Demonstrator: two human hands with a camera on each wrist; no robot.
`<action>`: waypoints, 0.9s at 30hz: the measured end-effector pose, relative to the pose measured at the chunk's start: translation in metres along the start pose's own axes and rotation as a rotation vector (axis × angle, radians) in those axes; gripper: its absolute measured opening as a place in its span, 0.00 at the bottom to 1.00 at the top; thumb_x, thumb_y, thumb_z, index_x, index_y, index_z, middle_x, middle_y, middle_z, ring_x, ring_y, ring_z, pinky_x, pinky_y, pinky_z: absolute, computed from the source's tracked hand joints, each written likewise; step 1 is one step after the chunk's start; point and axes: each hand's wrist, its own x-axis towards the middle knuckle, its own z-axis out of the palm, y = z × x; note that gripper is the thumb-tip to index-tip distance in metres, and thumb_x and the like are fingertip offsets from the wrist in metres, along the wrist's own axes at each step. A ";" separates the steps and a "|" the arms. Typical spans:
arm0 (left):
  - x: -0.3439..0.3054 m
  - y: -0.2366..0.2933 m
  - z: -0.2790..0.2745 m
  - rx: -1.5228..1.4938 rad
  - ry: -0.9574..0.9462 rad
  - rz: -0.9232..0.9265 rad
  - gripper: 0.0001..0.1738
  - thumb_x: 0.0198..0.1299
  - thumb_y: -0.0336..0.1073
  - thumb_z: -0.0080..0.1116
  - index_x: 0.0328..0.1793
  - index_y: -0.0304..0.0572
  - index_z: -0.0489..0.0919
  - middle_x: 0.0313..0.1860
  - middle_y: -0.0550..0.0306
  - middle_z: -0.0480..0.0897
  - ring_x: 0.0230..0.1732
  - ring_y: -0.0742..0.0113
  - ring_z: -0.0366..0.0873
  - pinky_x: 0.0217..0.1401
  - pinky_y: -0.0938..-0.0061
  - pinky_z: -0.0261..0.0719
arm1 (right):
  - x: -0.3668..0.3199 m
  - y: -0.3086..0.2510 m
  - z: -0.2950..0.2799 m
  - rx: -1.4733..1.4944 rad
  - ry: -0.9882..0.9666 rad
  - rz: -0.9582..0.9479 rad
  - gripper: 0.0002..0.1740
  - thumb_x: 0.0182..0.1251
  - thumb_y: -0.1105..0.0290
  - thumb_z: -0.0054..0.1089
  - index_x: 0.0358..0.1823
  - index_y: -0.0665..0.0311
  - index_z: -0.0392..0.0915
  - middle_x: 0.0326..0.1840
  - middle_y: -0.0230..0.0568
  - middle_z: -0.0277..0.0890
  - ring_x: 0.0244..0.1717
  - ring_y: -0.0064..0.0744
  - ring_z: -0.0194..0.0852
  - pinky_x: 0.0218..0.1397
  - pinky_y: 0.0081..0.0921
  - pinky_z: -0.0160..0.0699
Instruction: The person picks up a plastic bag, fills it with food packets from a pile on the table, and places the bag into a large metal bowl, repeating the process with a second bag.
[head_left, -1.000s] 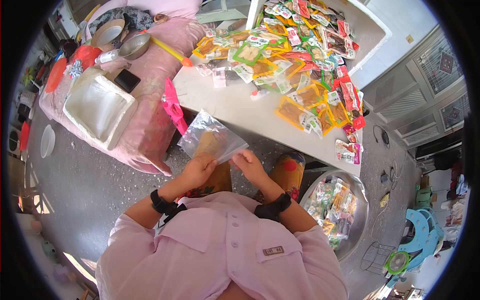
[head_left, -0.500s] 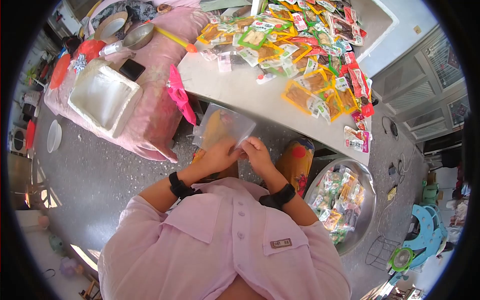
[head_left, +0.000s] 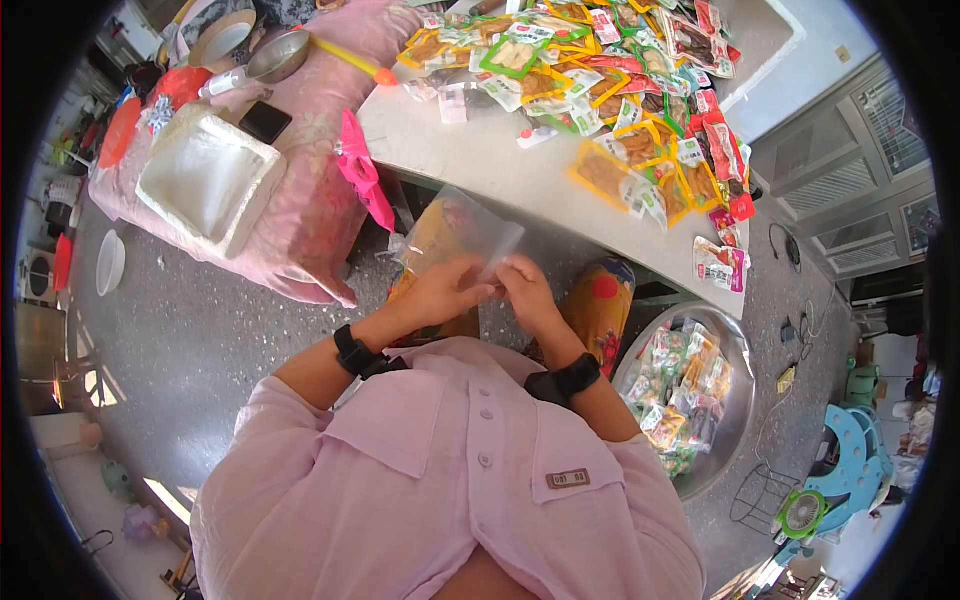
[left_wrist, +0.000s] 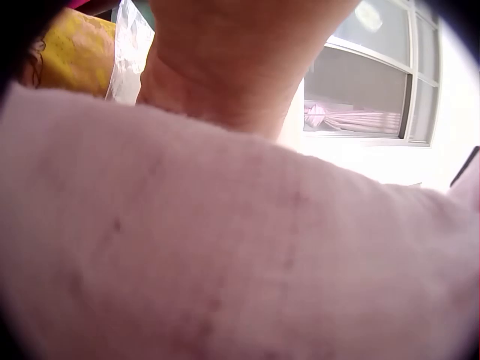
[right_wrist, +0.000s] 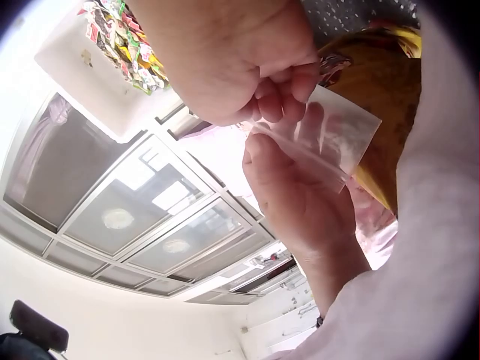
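Observation:
A clear plastic bag point(head_left: 462, 228) hangs between both hands over the person's lap. My left hand point(head_left: 442, 292) pinches its near edge, and in the right wrist view the bag point(right_wrist: 346, 136) lies between that hand's thumb and fingers, which show through the film. At the bag's near right corner, my right hand point(head_left: 530, 294) grips the edge with curled fingers. The two hands are close together, fingertips almost meeting. In the left wrist view a pale sleeve covers most of the frame, and only part of the bag point(left_wrist: 132, 51) shows.
Many sealed food packets point(head_left: 630, 150) are heaped on the white table point(head_left: 480, 170). A metal basin point(head_left: 735, 420) of packets stands on the floor at right. A pink bag point(head_left: 360, 175) hangs by the table corner. A foam box point(head_left: 205, 180) sits on the pink-covered bed.
My right hand has moved in to the bag's edge and now grips it; earlier its fingers were spread beside the corner. The bag has shifted slightly right, and the hands have come closer together.

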 end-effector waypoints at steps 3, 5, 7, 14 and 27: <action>0.000 0.000 0.001 0.091 -0.011 0.010 0.09 0.53 0.33 0.52 0.38 0.37 0.73 0.30 0.56 0.74 0.31 0.71 0.71 0.34 0.78 0.69 | -0.001 0.003 -0.001 -0.044 0.006 -0.031 0.09 0.60 0.68 0.43 0.31 0.65 0.70 0.28 0.33 0.71 0.30 0.20 0.68 0.32 0.16 0.67; 0.001 -0.005 0.003 0.072 -0.007 0.006 0.08 0.53 0.32 0.52 0.37 0.37 0.73 0.29 0.57 0.74 0.31 0.73 0.71 0.34 0.79 0.69 | -0.002 -0.003 0.000 -0.078 0.002 -0.043 0.08 0.60 0.68 0.44 0.31 0.65 0.70 0.28 0.33 0.70 0.30 0.20 0.68 0.32 0.16 0.67; 0.001 -0.010 0.006 -0.031 -0.009 -0.028 0.07 0.53 0.32 0.51 0.36 0.37 0.73 0.28 0.59 0.73 0.31 0.75 0.70 0.34 0.80 0.68 | -0.004 -0.008 -0.001 -0.091 -0.010 -0.039 0.08 0.60 0.68 0.44 0.31 0.65 0.70 0.28 0.33 0.70 0.30 0.20 0.68 0.32 0.16 0.68; 0.004 -0.023 0.008 -0.226 0.031 -0.068 0.05 0.54 0.31 0.48 0.31 0.37 0.72 0.25 0.62 0.72 0.27 0.77 0.68 0.30 0.81 0.67 | -0.002 -0.003 -0.009 -0.017 0.008 0.036 0.07 0.58 0.71 0.43 0.30 0.65 0.70 0.29 0.33 0.70 0.31 0.20 0.68 0.34 0.17 0.70; 0.035 0.086 -0.070 0.984 0.619 0.673 0.09 0.33 0.30 0.54 0.24 0.41 0.69 0.21 0.56 0.70 0.21 0.61 0.71 0.23 0.69 0.66 | 0.045 -0.076 0.021 -0.038 0.015 -0.239 0.06 0.56 0.73 0.44 0.30 0.66 0.71 0.27 0.33 0.70 0.28 0.19 0.68 0.32 0.15 0.67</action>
